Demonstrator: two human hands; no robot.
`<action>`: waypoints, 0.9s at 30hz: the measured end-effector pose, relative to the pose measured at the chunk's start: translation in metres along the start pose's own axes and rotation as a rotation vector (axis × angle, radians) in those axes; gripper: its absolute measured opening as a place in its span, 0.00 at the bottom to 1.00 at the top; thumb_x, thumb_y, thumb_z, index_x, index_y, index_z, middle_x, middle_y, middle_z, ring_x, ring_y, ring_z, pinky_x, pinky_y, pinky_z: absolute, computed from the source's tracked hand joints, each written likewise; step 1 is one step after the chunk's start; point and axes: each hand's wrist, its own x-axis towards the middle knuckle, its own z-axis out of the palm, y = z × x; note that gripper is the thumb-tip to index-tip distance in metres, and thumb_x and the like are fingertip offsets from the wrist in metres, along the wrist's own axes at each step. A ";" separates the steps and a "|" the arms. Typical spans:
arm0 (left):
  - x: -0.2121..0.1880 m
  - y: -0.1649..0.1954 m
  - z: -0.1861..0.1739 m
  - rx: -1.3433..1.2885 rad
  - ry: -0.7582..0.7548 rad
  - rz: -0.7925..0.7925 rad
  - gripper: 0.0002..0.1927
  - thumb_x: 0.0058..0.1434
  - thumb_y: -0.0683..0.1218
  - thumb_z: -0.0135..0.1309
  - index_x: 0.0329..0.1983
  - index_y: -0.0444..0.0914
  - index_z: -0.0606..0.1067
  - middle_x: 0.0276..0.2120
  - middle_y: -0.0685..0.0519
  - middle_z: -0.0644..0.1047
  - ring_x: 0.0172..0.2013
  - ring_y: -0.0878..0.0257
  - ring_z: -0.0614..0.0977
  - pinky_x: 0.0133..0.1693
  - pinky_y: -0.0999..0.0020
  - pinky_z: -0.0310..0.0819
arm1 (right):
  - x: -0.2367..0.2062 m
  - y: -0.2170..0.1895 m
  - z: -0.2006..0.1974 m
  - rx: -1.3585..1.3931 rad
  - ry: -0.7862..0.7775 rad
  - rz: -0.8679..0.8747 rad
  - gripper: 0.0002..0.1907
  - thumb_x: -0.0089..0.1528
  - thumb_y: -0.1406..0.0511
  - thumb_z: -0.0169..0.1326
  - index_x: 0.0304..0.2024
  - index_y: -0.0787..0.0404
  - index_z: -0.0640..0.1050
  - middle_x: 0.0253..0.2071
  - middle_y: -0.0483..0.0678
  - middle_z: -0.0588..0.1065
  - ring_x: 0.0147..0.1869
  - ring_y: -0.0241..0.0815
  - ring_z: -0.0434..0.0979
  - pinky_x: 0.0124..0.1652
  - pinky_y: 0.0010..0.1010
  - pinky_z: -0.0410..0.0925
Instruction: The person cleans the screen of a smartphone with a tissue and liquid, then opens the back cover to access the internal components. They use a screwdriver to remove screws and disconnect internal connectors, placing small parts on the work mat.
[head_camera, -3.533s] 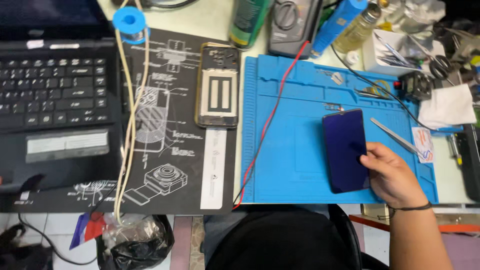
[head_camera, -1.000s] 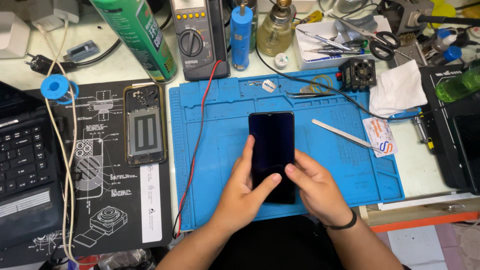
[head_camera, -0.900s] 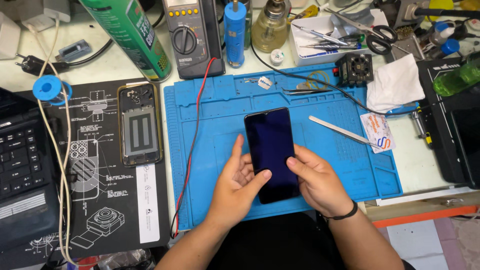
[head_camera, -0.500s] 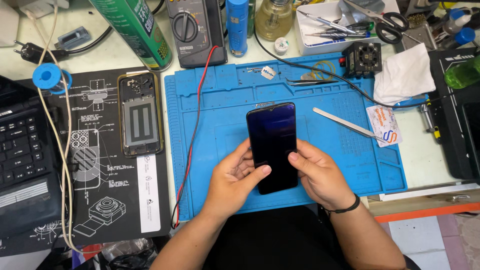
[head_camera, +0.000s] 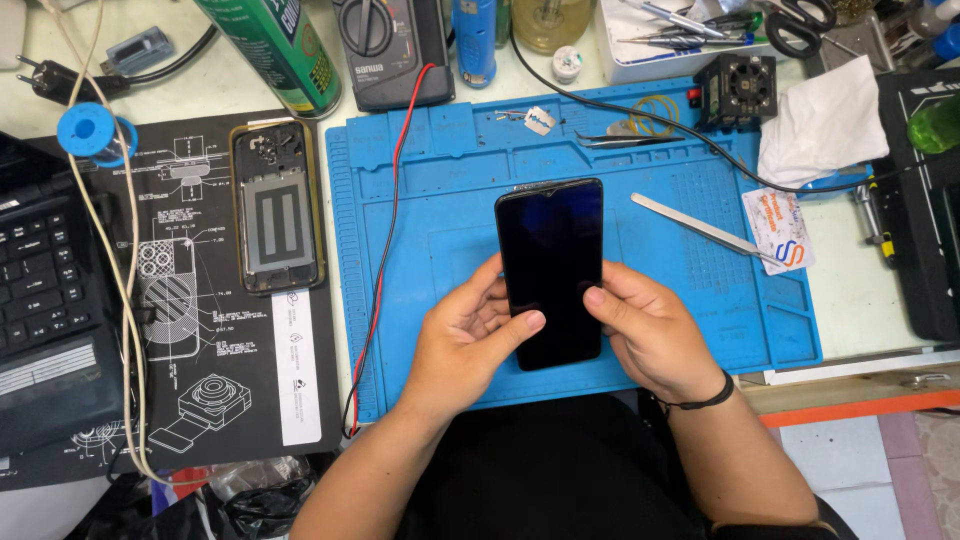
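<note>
- Our left hand (head_camera: 468, 340) grips the lower left edge of a black, glossy-screened rectangular smartphone (head_camera: 551, 270), fingers curled behind it and the thumb laid across the lower part of the glass.
- Our right hand (head_camera: 650, 335) clasps the lower right edge of the same phone, thumb tip pressed on the screen's right margin; a thin dark band sits on that wrist.
- The phone is screen-up and dark, upright along our line of sight, held over the middle of the blue silicone repair mat (head_camera: 440, 230). We cannot tell whether its lower end touches the mat.
- On the mat to the right of the phone lies a flat silver metal pry tool (head_camera: 700, 228), set diagonally and apart from the phone; just past its far end lies a small white printed card (head_camera: 780, 230).
- At the mat's far edge we note a pair of metal tweezers (head_camera: 625, 140) and a small black square fan (head_camera: 742, 88), with a crumpled white tissue (head_camera: 822, 122) beside it.
- A red wire (head_camera: 385, 230) runs down the mat's left side from a dark grey multimeter (head_camera: 390, 45).
- Left of the mat, on a black printed desk pad (head_camera: 200, 380), lies an opened phone housing with a gold-coloured rim (head_camera: 277, 220).
- Farther out: a green spray can (head_camera: 275, 45), a blue solder spool (head_camera: 90, 130), and a black laptop keyboard (head_camera: 40, 290) at the left edge.
</note>
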 end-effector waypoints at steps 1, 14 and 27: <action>-0.001 0.001 0.000 0.010 0.000 0.001 0.35 0.66 0.31 0.56 0.75 0.32 0.60 0.56 0.46 0.77 0.56 0.61 0.80 0.59 0.65 0.76 | 0.000 -0.001 0.000 -0.002 -0.005 -0.002 0.23 0.70 0.68 0.48 0.66 0.72 0.70 0.61 0.55 0.75 0.66 0.44 0.73 0.64 0.35 0.65; 0.001 0.008 0.019 -0.046 -0.089 -0.069 0.57 0.58 0.33 0.64 0.83 0.37 0.43 0.62 0.46 0.70 0.62 0.58 0.73 0.64 0.60 0.71 | -0.017 -0.006 0.026 -0.177 0.025 -0.148 0.30 0.67 0.73 0.53 0.73 0.67 0.66 0.56 0.56 0.77 0.54 0.40 0.76 0.54 0.31 0.71; -0.004 0.012 0.022 -0.040 -0.126 -0.082 0.59 0.58 0.33 0.64 0.83 0.37 0.40 0.67 0.47 0.67 0.67 0.59 0.70 0.69 0.60 0.66 | -0.016 -0.019 0.031 -0.434 0.162 -0.317 0.18 0.65 0.76 0.57 0.58 0.69 0.77 0.47 0.49 0.75 0.49 0.34 0.77 0.48 0.24 0.73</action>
